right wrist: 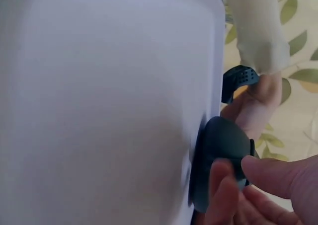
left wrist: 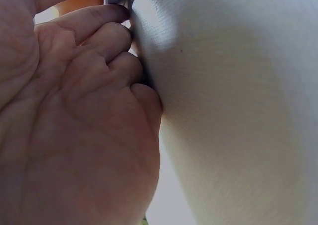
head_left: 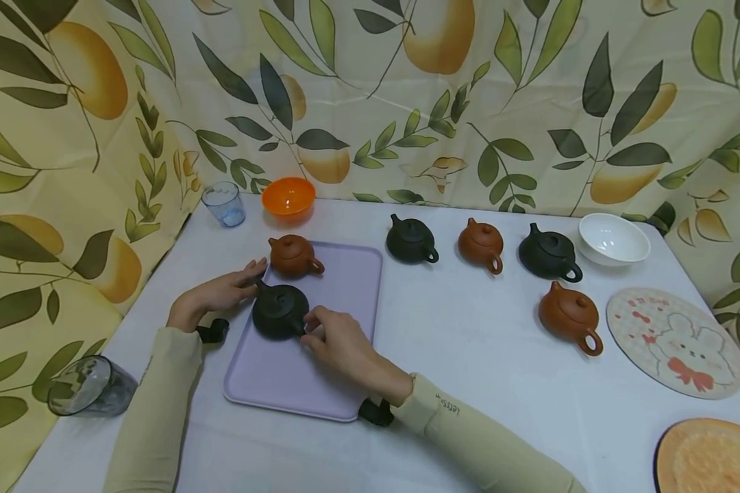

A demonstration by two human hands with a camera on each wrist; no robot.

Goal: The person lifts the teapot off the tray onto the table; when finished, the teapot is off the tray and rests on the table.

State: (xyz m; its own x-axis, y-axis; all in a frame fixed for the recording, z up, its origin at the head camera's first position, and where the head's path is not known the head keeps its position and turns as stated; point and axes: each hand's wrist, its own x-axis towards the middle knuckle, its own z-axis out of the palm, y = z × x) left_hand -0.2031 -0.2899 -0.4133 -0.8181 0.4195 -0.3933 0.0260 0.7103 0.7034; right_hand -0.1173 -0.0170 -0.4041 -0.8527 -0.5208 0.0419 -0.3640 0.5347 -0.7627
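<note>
Apparently for control, the right hand [head_left: 344,346] pinches the black teapot [head_left: 277,313] at four o'clock, while the outstretched left hand [head_left: 217,293] perhaps braces the lavender tray [head_left: 350,277] near ten o'clock.

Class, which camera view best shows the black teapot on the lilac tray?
The head view: the black teapot shows its body and lid clearly, though the right hand partly hides its handle. The right wrist view shows its dark body, partly hidden by that hand; in the left wrist view I cannot make it out.
</note>
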